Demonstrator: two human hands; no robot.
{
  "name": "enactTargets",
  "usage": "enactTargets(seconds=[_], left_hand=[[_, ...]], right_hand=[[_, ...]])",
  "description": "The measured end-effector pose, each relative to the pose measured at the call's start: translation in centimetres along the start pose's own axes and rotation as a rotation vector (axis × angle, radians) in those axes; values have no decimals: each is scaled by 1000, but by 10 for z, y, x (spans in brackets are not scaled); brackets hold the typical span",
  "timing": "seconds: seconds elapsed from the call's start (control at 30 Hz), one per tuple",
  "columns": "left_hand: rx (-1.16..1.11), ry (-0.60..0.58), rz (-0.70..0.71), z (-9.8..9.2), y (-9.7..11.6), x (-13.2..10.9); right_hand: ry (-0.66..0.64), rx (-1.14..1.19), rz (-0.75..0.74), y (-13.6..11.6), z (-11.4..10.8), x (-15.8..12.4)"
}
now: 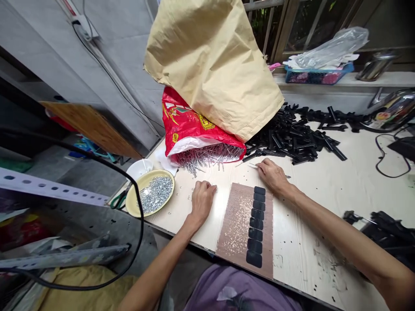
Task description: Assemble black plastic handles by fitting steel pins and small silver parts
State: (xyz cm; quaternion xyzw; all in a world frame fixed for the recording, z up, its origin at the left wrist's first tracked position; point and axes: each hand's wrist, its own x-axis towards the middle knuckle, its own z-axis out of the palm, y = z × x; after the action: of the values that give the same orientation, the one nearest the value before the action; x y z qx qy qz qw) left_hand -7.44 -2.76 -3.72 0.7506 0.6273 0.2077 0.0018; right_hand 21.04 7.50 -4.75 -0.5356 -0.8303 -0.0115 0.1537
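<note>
My right hand (272,175) is closed near the black plastic parts (296,140), with a thin, light-coloured rod (252,165) sticking out from its fingertips. A small dark pointed piece shows on the other side of that hand; whether it belongs to the rod I cannot tell. My left hand (202,199) rests on the table with fingers curled together; anything in them is hidden. Between my hands and nearer to me lies a brown board (227,224), pitted with pale marks and bearing a row of several black squares (255,233).
Left of my left hand stands a yellow bowl (168,199) of small shiny metal pieces. A red bag (184,125) spills long metal pins under a tan sack (214,65). More black parts (385,233) lie at right. A black cable (142,216) loops in front at left.
</note>
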Motion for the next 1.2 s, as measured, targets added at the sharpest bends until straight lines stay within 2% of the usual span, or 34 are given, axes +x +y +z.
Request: enactTargets(seconds=[0.17, 0.27, 0.33, 0.43, 0.53, 0.6, 0.67, 0.9, 1.2], left_hand=[[42, -80, 98, 7, -6, 9], [-55, -89, 95, 3, -7, 13], [-189, -55, 32, -1, -4, 15], [-605, -3, -205, -6, 5, 17], [-1196, -55, -519, -12, 20, 16], [-1495, -101, -634, -17, 31, 15], [-1656, -115, -676, -22, 41, 13], [-1698, -69, -673, -31, 57, 6], [-1475, -3, -548, -25, 54, 1]], right_hand=[[69, 109, -23, 0, -20, -22], [89, 187, -81, -19, -36, -31], [99, 251, -118, -38, -46, -37], [110, 350, -170, -70, -54, -42], [124, 419, -187, -97, -57, -45], [142, 436, -174, -108, -59, -46], [163, 424, -143, -115, -60, -47], [189, 304, -110, -118, -68, -54], [209, 145, -170, -121, -73, -58]])
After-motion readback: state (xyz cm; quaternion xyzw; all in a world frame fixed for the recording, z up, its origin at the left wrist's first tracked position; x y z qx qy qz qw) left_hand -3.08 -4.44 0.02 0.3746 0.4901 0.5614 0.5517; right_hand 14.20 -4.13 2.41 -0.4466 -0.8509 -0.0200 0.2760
